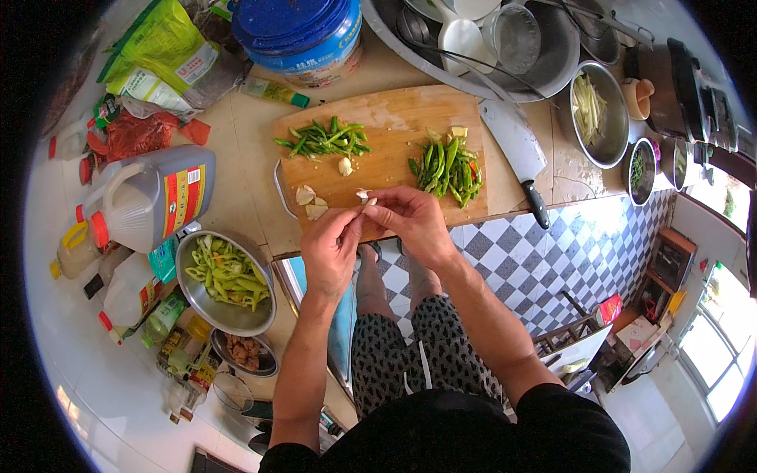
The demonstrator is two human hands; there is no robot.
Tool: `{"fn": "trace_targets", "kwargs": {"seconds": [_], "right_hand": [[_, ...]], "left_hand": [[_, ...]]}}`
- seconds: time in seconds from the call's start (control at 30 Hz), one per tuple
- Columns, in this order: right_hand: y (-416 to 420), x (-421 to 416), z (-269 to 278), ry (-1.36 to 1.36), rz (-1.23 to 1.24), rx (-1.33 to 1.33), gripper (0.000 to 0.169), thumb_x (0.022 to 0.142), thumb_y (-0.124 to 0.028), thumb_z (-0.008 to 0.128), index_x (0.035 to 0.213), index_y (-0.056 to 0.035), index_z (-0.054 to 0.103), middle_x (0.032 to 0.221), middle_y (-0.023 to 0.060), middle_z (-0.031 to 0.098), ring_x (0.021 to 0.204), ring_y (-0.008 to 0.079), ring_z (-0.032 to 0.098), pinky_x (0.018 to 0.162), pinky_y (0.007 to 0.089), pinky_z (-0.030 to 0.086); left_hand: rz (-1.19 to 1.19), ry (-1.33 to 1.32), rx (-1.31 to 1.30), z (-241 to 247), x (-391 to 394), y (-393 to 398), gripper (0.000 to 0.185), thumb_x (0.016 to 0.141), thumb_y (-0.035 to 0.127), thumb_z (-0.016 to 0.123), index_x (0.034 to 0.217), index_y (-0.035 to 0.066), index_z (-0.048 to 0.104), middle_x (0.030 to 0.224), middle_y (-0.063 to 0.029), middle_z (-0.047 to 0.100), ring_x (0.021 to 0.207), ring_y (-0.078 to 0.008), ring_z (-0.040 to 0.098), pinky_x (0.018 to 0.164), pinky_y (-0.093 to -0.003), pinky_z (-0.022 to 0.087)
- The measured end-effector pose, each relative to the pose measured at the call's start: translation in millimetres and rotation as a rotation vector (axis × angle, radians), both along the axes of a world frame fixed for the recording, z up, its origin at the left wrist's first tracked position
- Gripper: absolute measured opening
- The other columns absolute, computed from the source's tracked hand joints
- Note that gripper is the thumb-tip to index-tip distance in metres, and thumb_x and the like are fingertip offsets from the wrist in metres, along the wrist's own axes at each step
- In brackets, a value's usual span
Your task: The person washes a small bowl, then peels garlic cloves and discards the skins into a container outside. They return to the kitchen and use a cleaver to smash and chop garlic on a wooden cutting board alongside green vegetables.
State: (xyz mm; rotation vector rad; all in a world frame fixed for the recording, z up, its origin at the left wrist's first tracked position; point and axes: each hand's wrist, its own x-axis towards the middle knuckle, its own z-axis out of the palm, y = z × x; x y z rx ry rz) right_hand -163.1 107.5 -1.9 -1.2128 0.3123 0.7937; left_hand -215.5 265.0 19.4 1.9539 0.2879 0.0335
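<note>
Over the near edge of a wooden cutting board (384, 127), my left hand (332, 251) and my right hand (417, 222) meet at the fingertips. Pinched between them is a small garlic clove (370, 202), with a whitish bit of peel (362, 194) beside it. Several unpeeled-looking garlic cloves (306, 195) lie left of my hands. One pale clove (345, 167) sits farther up the board. Cut green peppers form one pile (325, 139) at the back left. Another pile of green peppers (446, 168) lies at the right, near a yellowish ginger piece (459, 132).
A cleaver (516, 142) lies right of the board, handle over the counter edge. A steel bowl (273, 295) of sliced peppers stands at the left, near a large jug (189, 189). Behind are a blue-lidded bucket (295, 44) and a basin (556, 65) of utensils.
</note>
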Motion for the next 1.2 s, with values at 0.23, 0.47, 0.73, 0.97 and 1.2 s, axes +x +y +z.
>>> {"fn": "trace_targets", "kwargs": {"seconds": [0.23,0.47,0.73,0.97,1.2], "right_hand": [[0.3,0.5,-7.8,-0.078,-0.041,0.02,0.021,0.093,-0.006,0.072,0.11,0.0045,0.066,0.093,0.007,0.071,0.082,0.0109,0.066,0.073,0.025,0.055],[4.0,1.4,-8.4,-0.104,-0.022,0.008,0.015,0.094,-0.005,0.07,0.106,0.0041,0.065,0.09,0.0066,0.071,0.081,0.0105,0.066,0.072,0.0245,0.055],[6.4,0.8,-9.8,-0.112,-0.028,-0.013,0.014,0.095,-0.005,0.069,0.105,0.004,0.065,0.089,0.0065,0.071,0.079,0.0102,0.067,0.07,0.0239,0.055],[6.0,0.5,-10.1,-0.049,-0.021,0.065,0.014,0.099,-0.008,0.064,0.109,0.0022,0.062,0.096,0.007,0.07,0.086,0.0121,0.066,0.078,0.0261,0.055],[8.4,-3.6,-12.1,-0.054,-0.107,0.091,0.014,0.1,-0.007,0.062,0.11,0.0015,0.06,0.096,0.0056,0.068,0.086,0.011,0.065,0.077,0.026,0.055]], "left_hand": [[0.064,0.174,-0.075,3.0,1.7,-0.6,0.014,0.095,0.005,0.068,0.106,-0.002,0.069,0.086,-0.0098,0.068,0.073,-0.0152,0.063,0.065,-0.028,0.05],[0.105,0.292,-0.199,-7.0,-2.0,1.8,0.017,0.099,0.01,0.065,0.108,-0.003,0.069,0.084,0.0009,0.065,0.074,-0.0049,0.055,0.065,-0.0218,0.047],[0.143,0.355,-0.356,-4.2,1.8,1.7,0.017,0.097,0.005,0.065,0.11,-0.005,0.069,0.083,0.0026,0.063,0.071,-0.004,0.054,0.062,-0.0207,0.045],[0.245,0.402,-0.671,-12.7,2.8,5.2,0.016,0.096,0.004,0.065,0.108,-0.006,0.067,0.082,-0.0015,0.064,0.063,-0.0067,0.051,0.055,-0.0227,0.041],[0.263,0.431,-0.686,-3.0,6.3,1.1,0.017,0.098,0.01,0.065,0.105,-0.005,0.068,0.082,-0.0016,0.065,0.064,-0.006,0.054,0.054,-0.0204,0.042]]}}
